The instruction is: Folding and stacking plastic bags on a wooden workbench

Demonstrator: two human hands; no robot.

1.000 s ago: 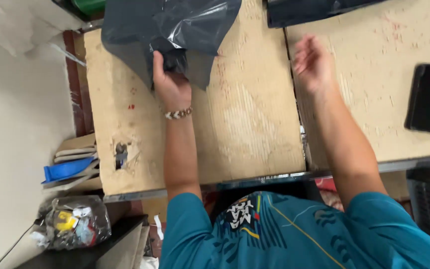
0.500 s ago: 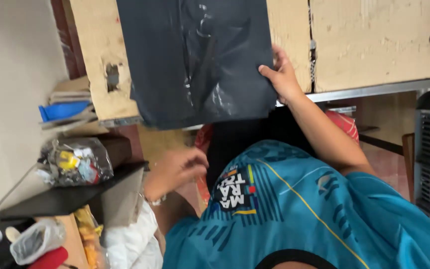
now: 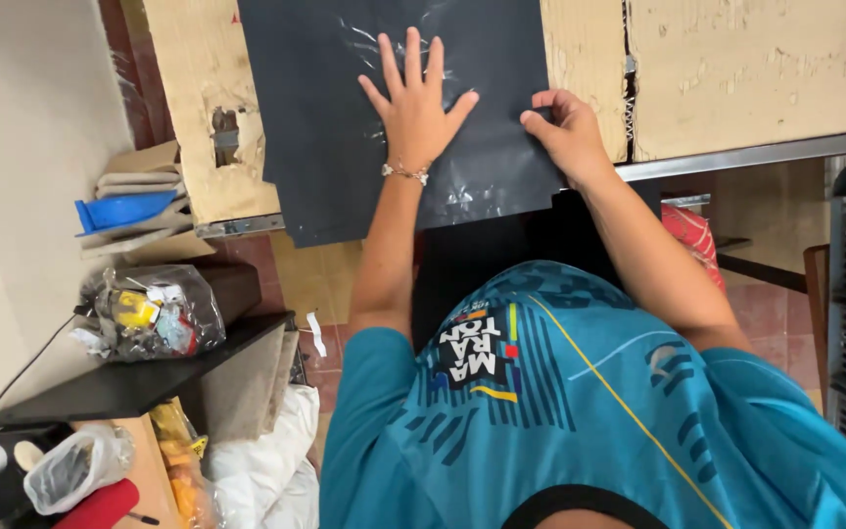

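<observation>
Left hand lay spread flat on the bag; right hand pinched its near right edge. Bag spread under both, overhanging the table edge nearest them. Could slide off, probably, if pressure eased.

Plastic bag flat on table, top centre of frame. My left hand on bag middle; my right hand at bag's right edge. Shelf lower left, below table.
</observation>
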